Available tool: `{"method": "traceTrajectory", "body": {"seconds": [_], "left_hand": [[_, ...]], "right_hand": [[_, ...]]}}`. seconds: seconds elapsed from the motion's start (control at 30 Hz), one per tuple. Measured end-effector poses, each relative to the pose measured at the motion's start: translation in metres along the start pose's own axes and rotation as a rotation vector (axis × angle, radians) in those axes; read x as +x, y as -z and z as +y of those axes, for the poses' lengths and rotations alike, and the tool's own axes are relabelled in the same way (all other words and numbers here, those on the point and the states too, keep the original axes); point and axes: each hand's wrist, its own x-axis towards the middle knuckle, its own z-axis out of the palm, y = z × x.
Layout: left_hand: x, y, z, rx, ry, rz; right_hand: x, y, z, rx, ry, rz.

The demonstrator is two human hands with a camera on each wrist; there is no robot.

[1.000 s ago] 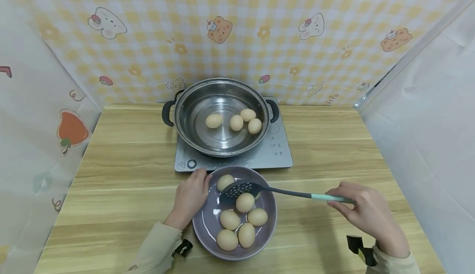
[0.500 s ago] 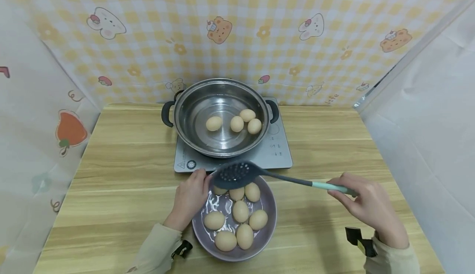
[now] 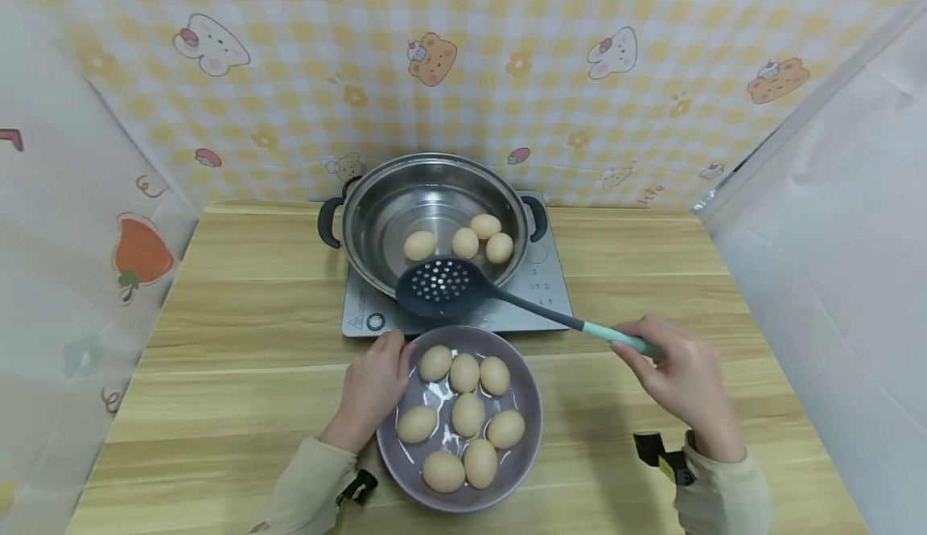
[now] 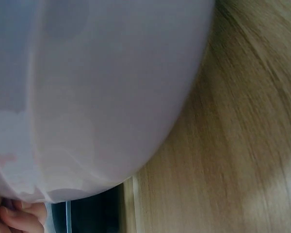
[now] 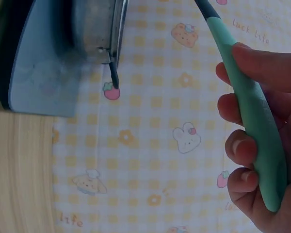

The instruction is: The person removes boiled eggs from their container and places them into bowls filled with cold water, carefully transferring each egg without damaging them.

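Yellow-checked cloth (image 3: 478, 88) behind wooden table (image 3: 246, 294)

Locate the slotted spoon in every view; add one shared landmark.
Head: slotted spoon near the centre, overlapping the near rim of the pot.
Left wrist: not in it.
Right wrist: only its mint handle and some shaft, toward the right, in the fingers.
Shared landmark: wooden tabletop, lower half in head, right in left wrist, left in right wrist.

Place: kitchen-like cooking corner – whether in a home, unclear
Cooktop (image 3: 541, 277): flat grey plate under a steel pot (image 3: 376, 211)
Utensil: slotted spoon (image 3: 437, 284)
Food: eggs (image 3: 467, 415) – in pot and bowl (image 3: 529, 403)
Surface (image 3: 239, 318): wood-grained
Backdrop (image 3: 478, 4): yellow-checked, with cartoon bears (image 3: 432, 60) and rabbits (image 3: 614, 53)
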Motion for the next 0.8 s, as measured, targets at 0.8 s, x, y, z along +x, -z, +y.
{"method": "traceTrajectory", "body": {"seconds": [0.8], "left_hand": [[0.0,0.001,0.001,-0.01,0.0,0.016]], "right_hand": [[0.042,-0.072,-0.016,-0.198,-0.125,0.213]]}}
